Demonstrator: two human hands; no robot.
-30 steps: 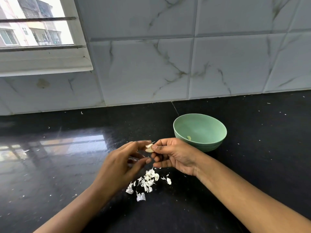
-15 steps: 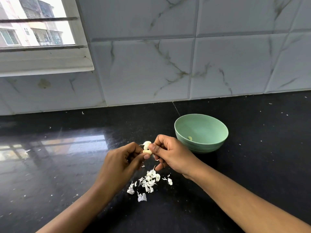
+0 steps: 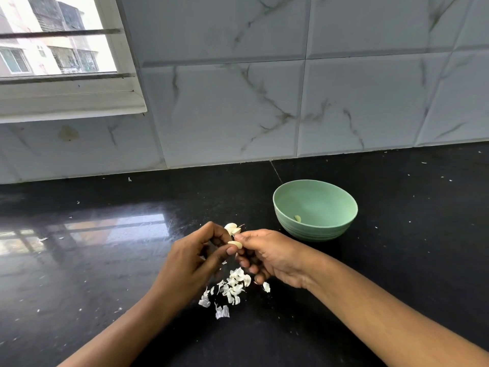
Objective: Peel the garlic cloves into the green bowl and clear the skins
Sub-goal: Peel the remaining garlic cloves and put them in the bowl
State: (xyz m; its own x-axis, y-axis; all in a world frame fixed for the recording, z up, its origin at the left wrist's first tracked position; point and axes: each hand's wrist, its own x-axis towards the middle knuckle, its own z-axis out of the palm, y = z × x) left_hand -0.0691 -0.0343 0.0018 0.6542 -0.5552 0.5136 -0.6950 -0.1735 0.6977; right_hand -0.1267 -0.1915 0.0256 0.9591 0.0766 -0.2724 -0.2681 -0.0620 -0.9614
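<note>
A pale garlic clove is pinched between the fingertips of my left hand and my right hand, low over the black counter. A white flap of skin curls up from it, held at the fingertips. Under the hands lies a heap of torn white skins. The green bowl stands just right of and behind my right hand, with one peeled clove in its bottom.
The glossy black counter runs to a marble-tiled wall at the back. A window sits at the upper left. Tiny white flecks are scattered over the counter on both sides.
My left hand's fingers have curled in onto the clove. A flap of skin has lifted off and curls above the clove. The view has shifted slightly.
</note>
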